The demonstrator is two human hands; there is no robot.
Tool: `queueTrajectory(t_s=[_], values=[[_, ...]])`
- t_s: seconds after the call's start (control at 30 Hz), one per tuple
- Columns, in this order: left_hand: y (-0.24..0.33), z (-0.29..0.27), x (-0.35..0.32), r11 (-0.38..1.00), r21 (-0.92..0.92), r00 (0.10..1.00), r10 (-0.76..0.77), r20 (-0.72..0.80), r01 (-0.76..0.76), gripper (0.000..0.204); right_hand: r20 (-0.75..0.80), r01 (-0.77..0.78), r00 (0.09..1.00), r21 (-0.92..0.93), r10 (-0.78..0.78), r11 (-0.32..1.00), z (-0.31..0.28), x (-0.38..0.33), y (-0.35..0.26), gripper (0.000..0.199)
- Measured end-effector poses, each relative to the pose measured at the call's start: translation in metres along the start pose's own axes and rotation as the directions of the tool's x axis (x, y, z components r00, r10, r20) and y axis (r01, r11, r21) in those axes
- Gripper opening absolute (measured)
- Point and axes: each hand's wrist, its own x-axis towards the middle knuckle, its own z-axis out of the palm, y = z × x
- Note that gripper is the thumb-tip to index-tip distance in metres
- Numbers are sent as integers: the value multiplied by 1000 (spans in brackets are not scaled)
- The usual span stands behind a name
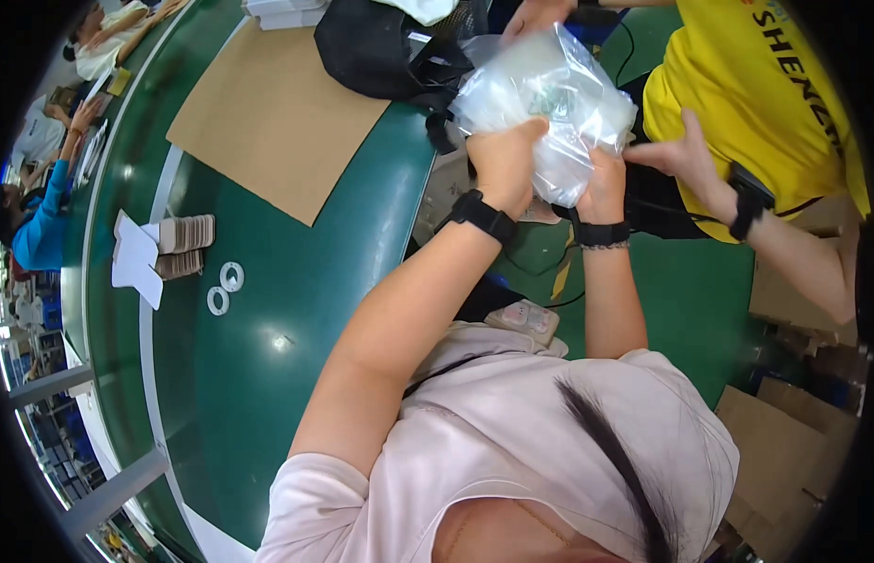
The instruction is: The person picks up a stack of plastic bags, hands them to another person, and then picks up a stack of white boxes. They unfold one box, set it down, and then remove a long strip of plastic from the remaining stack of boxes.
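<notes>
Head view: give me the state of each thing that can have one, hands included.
Left hand: closed on the clear plastic bag.
Right hand: gripping the bag's lower edge.
Clear plastic bag: held up off the table, crumpled, contents unclear.
Cardboard sheet: lying flat on the green table.
White rings: two, flat, side by side.
Black bag: resting on the table's far edge.

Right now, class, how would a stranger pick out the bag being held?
Find the green table; past its right edge, the left hand and right hand are raised together. They grip the bag: clear, crinkled plastic, unlike the black bag beside it.
</notes>
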Motion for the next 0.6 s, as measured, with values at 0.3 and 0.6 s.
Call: queueTrajectory(t_s=[0.3, 0.6], values=[[-20, -13, 10, 992, 74, 994, -103, -34, 106, 33, -92, -74, 993, 12, 75, 997, -9, -5, 19, 38], [-32, 19, 40, 985, 5, 966, -172, 194, 174, 27, -106, 98, 991, 144, -83, 985, -2, 16, -18, 36]])
